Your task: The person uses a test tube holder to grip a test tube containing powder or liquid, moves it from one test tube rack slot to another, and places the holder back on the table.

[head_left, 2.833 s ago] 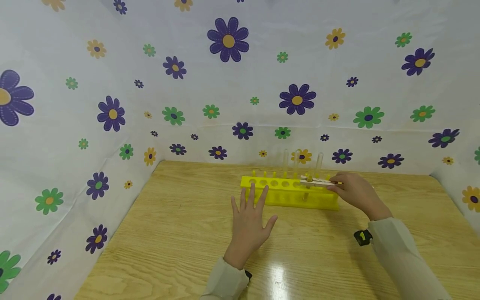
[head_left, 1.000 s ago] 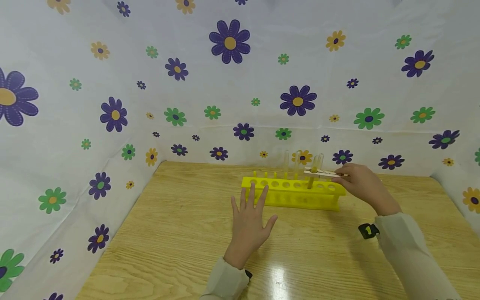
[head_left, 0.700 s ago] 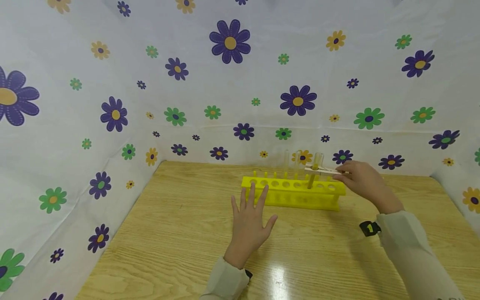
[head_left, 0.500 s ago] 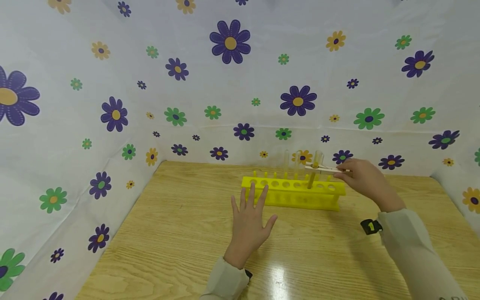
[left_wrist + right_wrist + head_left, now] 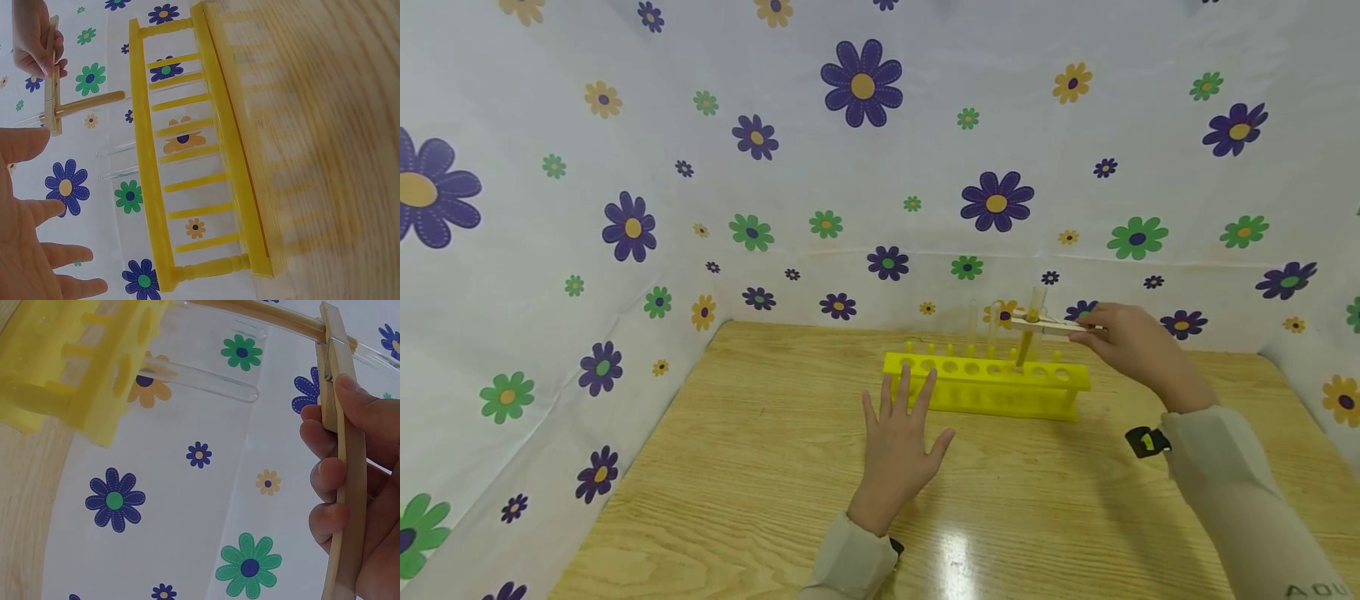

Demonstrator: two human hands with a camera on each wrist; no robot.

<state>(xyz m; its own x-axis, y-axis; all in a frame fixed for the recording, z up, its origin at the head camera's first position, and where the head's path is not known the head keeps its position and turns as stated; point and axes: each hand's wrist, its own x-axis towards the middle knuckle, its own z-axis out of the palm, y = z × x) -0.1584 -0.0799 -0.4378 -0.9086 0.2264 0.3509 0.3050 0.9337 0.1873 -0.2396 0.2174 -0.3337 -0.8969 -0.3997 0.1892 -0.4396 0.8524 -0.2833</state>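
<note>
My right hand grips a wooden test tube holder, its fingers curled round the handle in the right wrist view. Clamped in the holder's far end is a glass test tube with amber-brown liquid, slightly tilted. In the left wrist view the tube's rounded bottom stands clear above the yellow test tube rack. My left hand has its fingers spread in front of the rack's left end. Whether those fingertips touch the rack cannot be told.
Clear test tubes stand with rounded ends up on pegs along the rack's back; one shows close up in the right wrist view. The wooden table meets a flowered white cloth behind and at the sides.
My right hand has risen and moved slightly right with the holder, lifting the liquid-filled tube up out of the rack's hole. My left hand has stayed in place.
</note>
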